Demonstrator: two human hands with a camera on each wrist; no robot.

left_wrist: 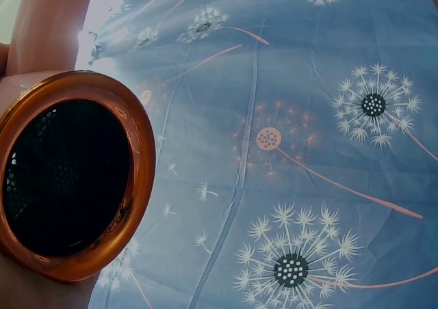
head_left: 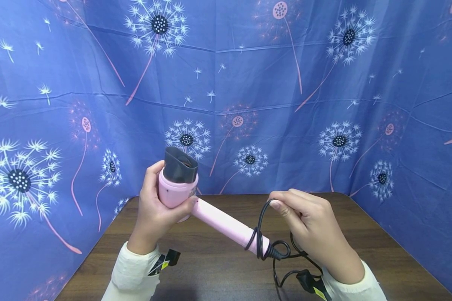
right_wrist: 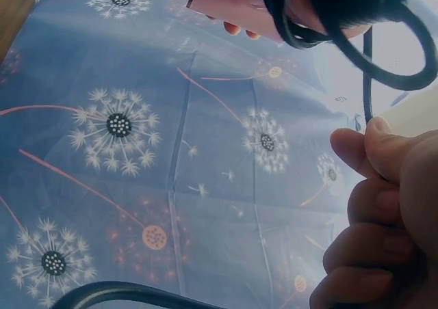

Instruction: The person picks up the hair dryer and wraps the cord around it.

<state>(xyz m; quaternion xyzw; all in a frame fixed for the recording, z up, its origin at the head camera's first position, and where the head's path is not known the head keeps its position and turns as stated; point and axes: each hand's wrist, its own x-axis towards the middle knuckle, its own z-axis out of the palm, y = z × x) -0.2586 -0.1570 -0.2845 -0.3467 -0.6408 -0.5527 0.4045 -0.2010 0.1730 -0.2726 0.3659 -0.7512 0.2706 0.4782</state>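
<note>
A pink hair dryer (head_left: 226,223) with a dark nozzle (head_left: 180,166) is held up over the table by my left hand (head_left: 160,215), fingers and thumb wrapped round its barrel. Its handle slants down to the right. In the left wrist view the dryer's copper-coloured rear ring (left_wrist: 142,158) surrounds a dark grille. My right hand (head_left: 316,225) pinches the black cord (head_left: 261,215) between thumb and forefinger, the other fingers curled. The cord loops round the handle's lower end, and more of it hangs below the right hand. In the right wrist view, the thumb and forefinger (right_wrist: 383,152) grip the cord.
A brown wooden table (head_left: 207,267) lies under both hands. Behind and at the sides hangs a blue curtain (head_left: 278,125) printed with dandelions. Small black devices sit at the left cuff (head_left: 135,271) and right cuff (head_left: 355,288).
</note>
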